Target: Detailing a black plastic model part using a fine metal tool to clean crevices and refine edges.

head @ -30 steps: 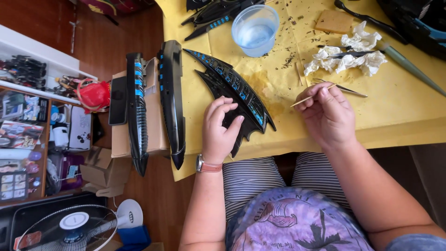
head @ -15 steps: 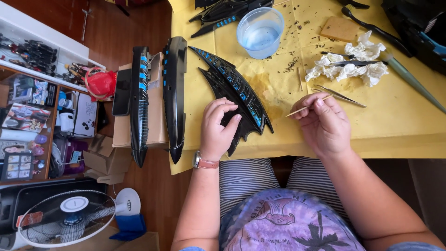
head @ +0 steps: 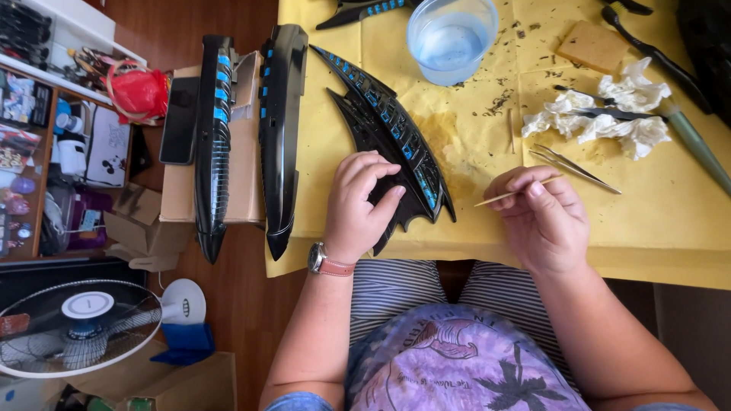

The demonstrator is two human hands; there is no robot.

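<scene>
Fingers (head: 381, 179) of the left hand (head: 358, 205) curl down onto the black wing-shaped plastic model part with blue panels (head: 388, 133), pressing its lower end against the yellow paper-covered worktop (head: 685, 221); they rest on it rather than close around it. That part lies flat, its long axis running diagonally, the slim tip pointing up and to the left toward the top edge, the broad scalloped end pointing down and right near the worktop's front edge. Fingers of the right hand (head: 544, 221) pinch a thin wooden stick (head: 518, 192) that lies nearly level, its free end pointing left toward the wing part without touching it. Metal tweezers (head: 575, 167) lie just beyond the right hand, crumpled white tissue (head: 609, 114) above them. A clear plastic cup of water (head: 451, 38) stands near the wing's tip. Two long black hull pieces with blue windows (head: 282, 129) lie lengthwise at the left, one overhanging the worktop edge, the other on a brown cardboard box (head: 244, 175).
</scene>
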